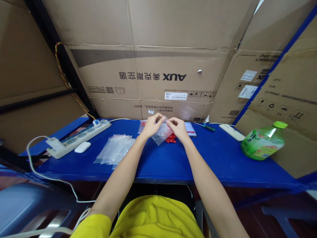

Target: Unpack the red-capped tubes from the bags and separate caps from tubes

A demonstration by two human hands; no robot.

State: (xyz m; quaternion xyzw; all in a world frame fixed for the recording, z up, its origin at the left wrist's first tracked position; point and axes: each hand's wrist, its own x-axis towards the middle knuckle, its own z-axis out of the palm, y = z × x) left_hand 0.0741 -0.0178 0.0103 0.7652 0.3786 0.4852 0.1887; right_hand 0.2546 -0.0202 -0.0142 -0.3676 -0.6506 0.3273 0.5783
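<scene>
Between my two hands is a clear zip-lock bag (159, 135), held at its upper edge above the blue table. My left hand (153, 125) pinches the bag's top from the left. On the other side, the fingers of my right hand (178, 127) are closed on the same edge. Small red pieces (170, 138) lie in a pile just behind and beneath the bag, partly hidden by it. Another bag with red pieces inside (142, 125) rests left of my left hand. A spread stack of clear plastic bags (116, 149) lies near my left forearm.
On the left stand a white power strip (79, 136) with plugs and a white earbud case (82, 147). To the right are a phone (191, 129), a screwdriver (208, 127), a white oblong device (231, 132) and a green drink bottle (263, 142). Cardboard (148, 59) walls the back.
</scene>
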